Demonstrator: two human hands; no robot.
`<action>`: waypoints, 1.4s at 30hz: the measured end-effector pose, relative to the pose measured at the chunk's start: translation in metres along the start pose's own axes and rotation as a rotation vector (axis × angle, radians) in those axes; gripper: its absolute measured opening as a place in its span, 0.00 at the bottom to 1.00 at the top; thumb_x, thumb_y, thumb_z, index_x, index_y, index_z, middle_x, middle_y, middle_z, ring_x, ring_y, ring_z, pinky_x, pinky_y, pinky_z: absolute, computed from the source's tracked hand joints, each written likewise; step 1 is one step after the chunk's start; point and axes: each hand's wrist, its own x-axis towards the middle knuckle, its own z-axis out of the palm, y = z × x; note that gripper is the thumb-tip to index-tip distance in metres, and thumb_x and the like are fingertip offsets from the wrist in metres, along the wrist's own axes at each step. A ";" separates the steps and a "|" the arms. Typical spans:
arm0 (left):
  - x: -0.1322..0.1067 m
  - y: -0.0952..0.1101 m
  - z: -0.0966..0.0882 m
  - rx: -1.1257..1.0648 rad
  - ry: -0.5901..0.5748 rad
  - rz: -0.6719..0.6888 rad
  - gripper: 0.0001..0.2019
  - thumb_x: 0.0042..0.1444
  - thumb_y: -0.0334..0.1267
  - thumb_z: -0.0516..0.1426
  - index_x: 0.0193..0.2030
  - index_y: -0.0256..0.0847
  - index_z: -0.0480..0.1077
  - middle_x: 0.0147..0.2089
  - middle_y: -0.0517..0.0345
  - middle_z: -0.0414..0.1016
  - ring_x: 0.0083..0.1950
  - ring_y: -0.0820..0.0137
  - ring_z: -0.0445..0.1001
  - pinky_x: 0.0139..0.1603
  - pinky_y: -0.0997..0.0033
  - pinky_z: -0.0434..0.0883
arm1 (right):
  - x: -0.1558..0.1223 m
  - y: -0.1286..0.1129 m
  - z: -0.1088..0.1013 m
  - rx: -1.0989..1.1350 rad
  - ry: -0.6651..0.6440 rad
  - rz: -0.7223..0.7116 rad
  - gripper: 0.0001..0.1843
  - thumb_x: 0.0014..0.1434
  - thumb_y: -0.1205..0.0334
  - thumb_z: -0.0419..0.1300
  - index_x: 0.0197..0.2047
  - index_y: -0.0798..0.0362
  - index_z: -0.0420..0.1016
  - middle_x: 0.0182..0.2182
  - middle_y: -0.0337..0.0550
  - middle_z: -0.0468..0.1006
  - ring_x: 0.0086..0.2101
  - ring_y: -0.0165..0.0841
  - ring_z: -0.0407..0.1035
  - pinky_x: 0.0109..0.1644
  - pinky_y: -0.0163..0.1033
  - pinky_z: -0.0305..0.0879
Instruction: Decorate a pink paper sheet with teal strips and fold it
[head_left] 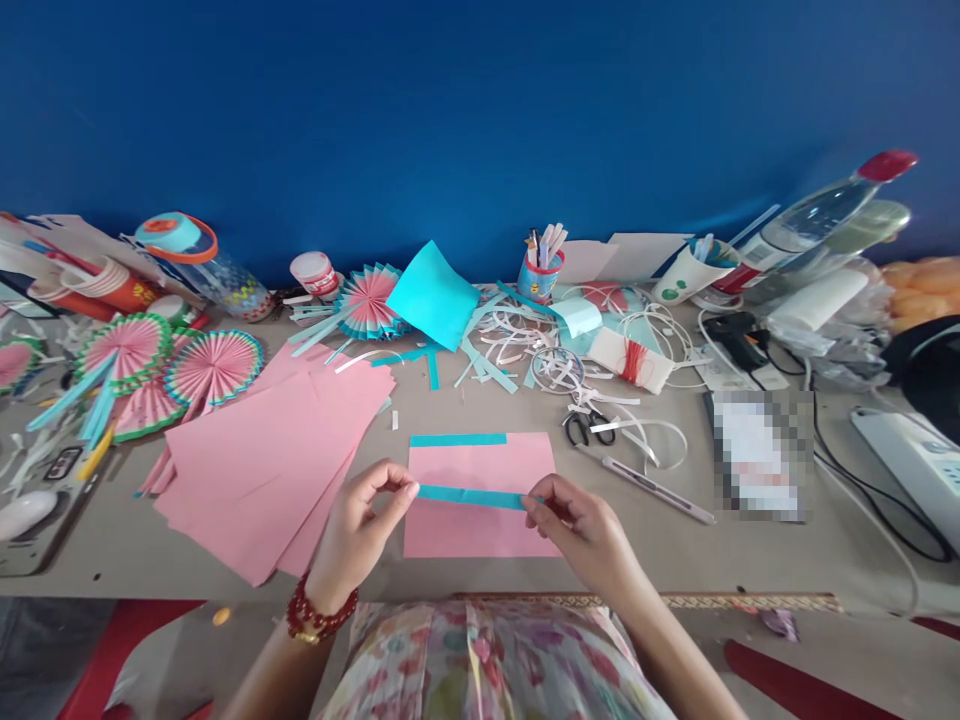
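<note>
Between my two hands stretches a narrow blue paper strip (471, 496). My left hand (371, 520) pinches its left end between thumb and fingertips. At the other end, my right hand (574, 520) pinches it the same way. Beneath the strip lies a pink paper sheet (480, 535), flat on the table. Along the sheet's top edge rests a second blue strip (458, 440), ending short of the right corner. Whether the held strip touches the sheet, I cannot tell.
Left lies a stack of pink paper (255, 480), with pleated paper fans (214, 367) behind. Scissors (590, 428) and a utility knife (656, 490) lie right of the sheet. Further back are a blue square sheet (433, 295), paper scraps (517, 335), a pen cup (539, 278) and a plastic bottle (810, 225).
</note>
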 end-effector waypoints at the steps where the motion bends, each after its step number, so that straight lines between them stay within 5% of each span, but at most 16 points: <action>1: -0.003 -0.002 0.001 0.022 0.005 -0.012 0.13 0.61 0.48 0.55 0.32 0.40 0.67 0.30 0.60 0.66 0.32 0.71 0.64 0.31 0.76 0.62 | -0.002 0.000 0.001 -0.078 0.015 -0.024 0.16 0.65 0.48 0.53 0.31 0.50 0.68 0.22 0.37 0.72 0.24 0.30 0.65 0.27 0.34 0.58; 5: -0.016 -0.013 0.007 0.138 0.018 -0.021 0.12 0.61 0.46 0.54 0.31 0.41 0.66 0.29 0.59 0.68 0.31 0.70 0.66 0.26 0.76 0.58 | -0.006 0.006 0.005 -0.329 0.074 -0.205 0.13 0.66 0.56 0.53 0.30 0.50 0.67 0.27 0.40 0.73 0.30 0.33 0.66 0.34 0.37 0.61; 10: -0.029 -0.024 0.016 0.401 0.055 0.138 0.08 0.63 0.36 0.52 0.31 0.42 0.66 0.34 0.57 0.72 0.38 0.66 0.70 0.45 0.67 0.64 | -0.007 0.014 0.011 -0.440 0.060 -0.346 0.09 0.66 0.61 0.53 0.33 0.51 0.67 0.33 0.43 0.74 0.34 0.35 0.66 0.40 0.40 0.61; 15: -0.034 -0.026 0.012 0.534 0.012 0.176 0.08 0.62 0.34 0.52 0.31 0.42 0.68 0.35 0.57 0.73 0.40 0.66 0.71 0.46 0.66 0.63 | -0.011 0.019 0.016 -0.513 0.030 -0.425 0.08 0.66 0.63 0.53 0.34 0.52 0.69 0.33 0.44 0.75 0.35 0.36 0.66 0.40 0.41 0.60; 42: -0.025 -0.028 -0.009 0.728 -0.231 0.260 0.08 0.61 0.33 0.54 0.31 0.43 0.69 0.31 0.65 0.73 0.36 0.72 0.71 0.58 0.60 0.58 | -0.016 0.025 0.028 -0.613 0.030 -0.395 0.09 0.66 0.60 0.54 0.37 0.52 0.74 0.36 0.45 0.74 0.38 0.37 0.64 0.43 0.42 0.56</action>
